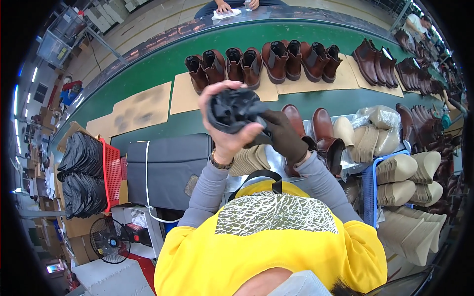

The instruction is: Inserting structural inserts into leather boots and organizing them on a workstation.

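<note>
My bare left hand is wrapped round a wad of crumpled black sheet material, held up over the near side of the bench. Its fingers curl over the top and the thumb presses from below. A dark brown glove covers my right hand; its fingers close on the wad's right edge, slightly blurred. Just right of that glove stand two reddish-brown boots. Beneath my hands, partly hidden, lies a row of nested beige shoe inserts.
Several pairs of brown ankle boots stand on cardboard sheets along the green bench. At left are black crumpled stacks, a red basket and a dark grey case. A blue basket holds beige inserts. Another person's hand rests across the bench.
</note>
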A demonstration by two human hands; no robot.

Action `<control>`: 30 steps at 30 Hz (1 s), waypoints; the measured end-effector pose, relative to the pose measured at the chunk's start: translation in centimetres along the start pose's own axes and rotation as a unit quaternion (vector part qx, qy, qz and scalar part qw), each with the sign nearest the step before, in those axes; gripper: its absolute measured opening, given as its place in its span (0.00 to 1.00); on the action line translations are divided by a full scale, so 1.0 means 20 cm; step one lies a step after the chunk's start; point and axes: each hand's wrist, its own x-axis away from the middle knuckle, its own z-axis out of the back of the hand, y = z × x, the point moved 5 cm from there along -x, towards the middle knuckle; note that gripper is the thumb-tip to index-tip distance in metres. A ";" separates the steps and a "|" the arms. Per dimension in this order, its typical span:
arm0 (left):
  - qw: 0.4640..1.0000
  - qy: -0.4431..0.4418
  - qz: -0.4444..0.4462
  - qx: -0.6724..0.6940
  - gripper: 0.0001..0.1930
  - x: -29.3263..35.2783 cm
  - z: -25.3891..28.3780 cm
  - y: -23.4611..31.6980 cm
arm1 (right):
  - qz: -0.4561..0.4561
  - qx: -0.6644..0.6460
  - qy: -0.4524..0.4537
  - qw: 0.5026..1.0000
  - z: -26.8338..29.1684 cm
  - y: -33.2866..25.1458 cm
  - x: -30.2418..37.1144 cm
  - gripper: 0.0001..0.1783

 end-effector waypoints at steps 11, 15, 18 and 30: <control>0.950 0.132 0.231 0.163 0.21 -0.06 0.08 -0.18 | 0.152 0.198 0.130 0.960 0.06 -0.16 0.08 0.43; 0.920 0.155 0.273 0.236 0.18 -0.04 0.06 -0.28 | 0.152 0.444 -0.081 0.880 -0.03 -0.09 0.02 0.46; 0.879 0.191 0.286 0.331 0.08 -0.07 0.15 -0.34 | 0.203 0.234 0.058 0.949 0.07 -0.17 0.08 0.49; 0.886 0.141 0.241 0.370 0.19 0.02 -0.20 -0.34 | 0.007 0.086 0.171 0.982 0.11 -0.06 0.19 0.50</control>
